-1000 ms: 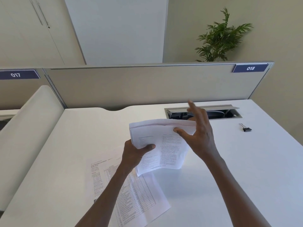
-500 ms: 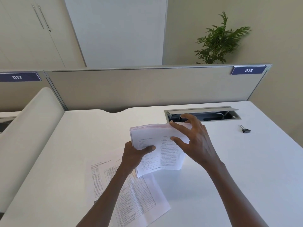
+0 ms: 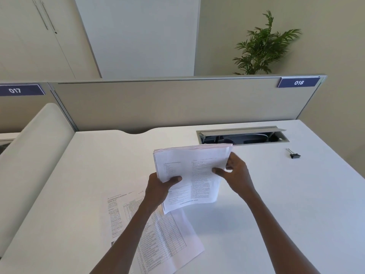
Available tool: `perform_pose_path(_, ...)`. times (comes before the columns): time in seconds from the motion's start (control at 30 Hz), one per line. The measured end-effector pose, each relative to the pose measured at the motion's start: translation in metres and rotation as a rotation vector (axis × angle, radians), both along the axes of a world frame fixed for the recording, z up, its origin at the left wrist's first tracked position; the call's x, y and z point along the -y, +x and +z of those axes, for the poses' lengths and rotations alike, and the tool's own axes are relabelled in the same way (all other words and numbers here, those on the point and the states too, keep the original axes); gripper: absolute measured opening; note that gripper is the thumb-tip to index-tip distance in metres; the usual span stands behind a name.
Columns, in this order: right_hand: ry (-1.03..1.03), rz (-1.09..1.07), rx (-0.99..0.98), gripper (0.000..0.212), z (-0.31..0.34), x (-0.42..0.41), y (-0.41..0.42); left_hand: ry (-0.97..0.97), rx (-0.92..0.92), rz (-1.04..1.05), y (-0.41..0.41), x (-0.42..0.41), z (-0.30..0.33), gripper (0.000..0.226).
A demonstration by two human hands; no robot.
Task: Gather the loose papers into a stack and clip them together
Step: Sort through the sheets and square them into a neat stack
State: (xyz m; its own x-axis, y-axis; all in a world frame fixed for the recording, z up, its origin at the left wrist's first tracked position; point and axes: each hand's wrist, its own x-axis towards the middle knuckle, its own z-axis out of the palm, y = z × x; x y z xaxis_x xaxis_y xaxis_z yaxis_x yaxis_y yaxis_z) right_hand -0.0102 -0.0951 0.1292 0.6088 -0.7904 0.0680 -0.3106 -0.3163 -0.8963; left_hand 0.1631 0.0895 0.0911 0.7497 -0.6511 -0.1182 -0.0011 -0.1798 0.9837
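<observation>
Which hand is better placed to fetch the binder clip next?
Right. The binder clip lies on the desk on the right hand's side; the left hand grips the paper stack farther away.

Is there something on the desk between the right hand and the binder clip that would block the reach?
Nothing visible. The right hand holds the stack by its right edge, and only bare desk lies between it and the clip, which sits to the right in front of the cable tray.
</observation>
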Motion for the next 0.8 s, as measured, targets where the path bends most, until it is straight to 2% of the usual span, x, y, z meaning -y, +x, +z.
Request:
perform_pose_path(0.1,0.153,0.052,-0.013,0.033,-0.020,-0.002,0.006,-0.003,0.009,0.014,0.001,0.002,0.002,0.027)
perform_pose_path(0.3,0.326,0.087,0.087,0.026,-0.036,-0.011,0.021,-0.026,-0.071,0.110,0.012,-0.002,0.005,0.024)
perform_pose_path(0.4,0.417,0.068,0.184,0.021,-0.034,-0.017,0.030,-0.060,-0.098,0.043,0.020,-0.010,0.007,0.026)
perform_pose_path(0.5,0.474,0.050,0.226,0.021,-0.036,-0.021,0.039,-0.060,-0.116,-0.087,0.026,-0.021,0.006,0.039)
perform_pose_path(0.57,0.512,0.044,0.238,0.022,-0.038,-0.024,0.043,-0.049,-0.129,-0.132,0.027,-0.029,0.000,0.039)
perform_pose_path(0.67,0.576,0.107,0.178,0.023,-0.045,-0.024,0.046,-0.068,-0.185,-0.074,0.027,-0.039,-0.003,0.027)
perform_pose_path(0.8,0.672,0.100,0.084,0.042,-0.064,-0.032,0.042,-0.123,-0.255,0.078,0.045,-0.052,-0.007,0.023)
